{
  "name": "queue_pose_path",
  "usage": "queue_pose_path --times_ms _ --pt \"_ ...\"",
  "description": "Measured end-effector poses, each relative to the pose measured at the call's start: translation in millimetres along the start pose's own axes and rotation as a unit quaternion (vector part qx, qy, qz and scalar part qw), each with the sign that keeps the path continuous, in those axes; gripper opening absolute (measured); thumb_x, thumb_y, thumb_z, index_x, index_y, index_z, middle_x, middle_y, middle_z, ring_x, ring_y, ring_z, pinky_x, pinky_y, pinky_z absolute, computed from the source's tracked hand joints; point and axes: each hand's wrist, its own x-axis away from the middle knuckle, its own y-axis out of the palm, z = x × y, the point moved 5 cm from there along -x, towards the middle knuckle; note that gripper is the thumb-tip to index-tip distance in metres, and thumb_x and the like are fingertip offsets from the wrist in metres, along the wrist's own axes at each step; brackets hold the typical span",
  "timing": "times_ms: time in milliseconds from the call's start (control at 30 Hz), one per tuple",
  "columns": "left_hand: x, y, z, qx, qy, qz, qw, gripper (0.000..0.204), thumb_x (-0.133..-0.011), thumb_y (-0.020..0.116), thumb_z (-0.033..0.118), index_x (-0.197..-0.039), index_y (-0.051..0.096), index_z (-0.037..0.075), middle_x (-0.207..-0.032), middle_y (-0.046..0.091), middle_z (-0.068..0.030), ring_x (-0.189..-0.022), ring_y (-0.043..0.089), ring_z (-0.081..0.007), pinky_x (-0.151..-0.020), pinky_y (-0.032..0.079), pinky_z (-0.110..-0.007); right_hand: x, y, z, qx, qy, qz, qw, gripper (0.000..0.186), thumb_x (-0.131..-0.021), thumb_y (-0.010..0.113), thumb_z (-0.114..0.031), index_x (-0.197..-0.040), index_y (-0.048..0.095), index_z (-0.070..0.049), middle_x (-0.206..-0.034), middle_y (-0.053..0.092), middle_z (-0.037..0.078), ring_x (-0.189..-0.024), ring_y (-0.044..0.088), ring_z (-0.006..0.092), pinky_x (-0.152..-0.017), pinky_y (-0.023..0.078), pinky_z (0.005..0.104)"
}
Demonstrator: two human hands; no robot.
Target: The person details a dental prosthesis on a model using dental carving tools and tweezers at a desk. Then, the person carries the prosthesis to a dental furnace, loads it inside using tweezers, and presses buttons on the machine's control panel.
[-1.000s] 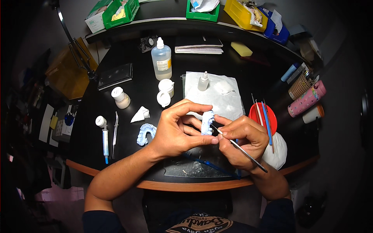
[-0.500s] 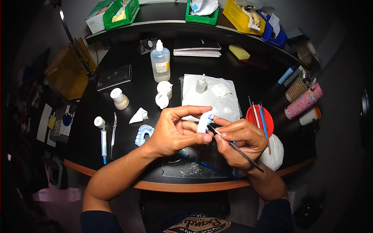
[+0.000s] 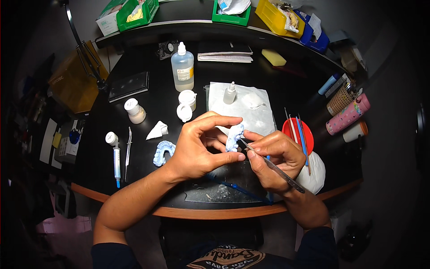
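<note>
Between the thumb and fingers of my left hand (image 3: 197, 143) is a pale blue dental cast (image 3: 234, 138), held upright over the table with its row of teeth turned to the right. My right hand (image 3: 278, 160) grips a slim metal scalpel (image 3: 280, 171) like a pen. Its pointed tip is at the right side of the cast; whether it touches cannot be made out. A second blue dental cast (image 3: 164, 152), horseshoe-shaped, lies beside my left wrist. Beneath my hands is a clear mat (image 3: 210, 193) with a blue-handled tool (image 3: 237, 187) on it.
White tissue (image 3: 260, 119) carries a small dropper bottle (image 3: 230, 93). Behind stand a large bottle (image 3: 182, 69) and lidded jars (image 3: 135, 111). A syringe (image 3: 117, 163) and tweezers (image 3: 128, 152) lie left. Right are a red bowl (image 3: 301, 127) with slender tools and a white bundle (image 3: 313, 175).
The cast has tilted slightly in my left hand, and the scalpel has turned a little in my right fingers. The whole view has shifted slightly.
</note>
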Motion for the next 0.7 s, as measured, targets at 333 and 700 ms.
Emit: queue_pose_path --times_ms 333,700 --pt "0.8 -3.6 -3.1 -0.060 0.023 0.022 0.998 0.059 -0.074 0.092 -0.001 -0.129 0.071 0.001 -0.112 0.062 -0.0064 -0.089 0.072 -0.0088 -0.075 0.061 -0.019 3.0 4.7 6.9 0.015 0.003 0.025 1.000 0.012 -0.081 0.071 0.012 -0.089 0.068 0.004 -0.085 0.071 0.015 -0.081 0.074 0.0201 -0.092 0.065 0.0490" --pt "-0.4 -4.3 -4.9 -0.043 -0.005 0.029 0.999 0.059 -0.074 0.092 -0.001 -0.129 0.069 -0.003 -0.109 0.062 -0.0079 -0.088 0.073 -0.0110 -0.075 0.062 -0.020 -0.2 5.0 1.5 0.054 -0.028 -0.028 0.998 0.016 -0.080 0.071 0.014 -0.090 0.068 0.001 -0.087 0.071 0.016 -0.081 0.073 0.0196 -0.096 0.063 0.0533"
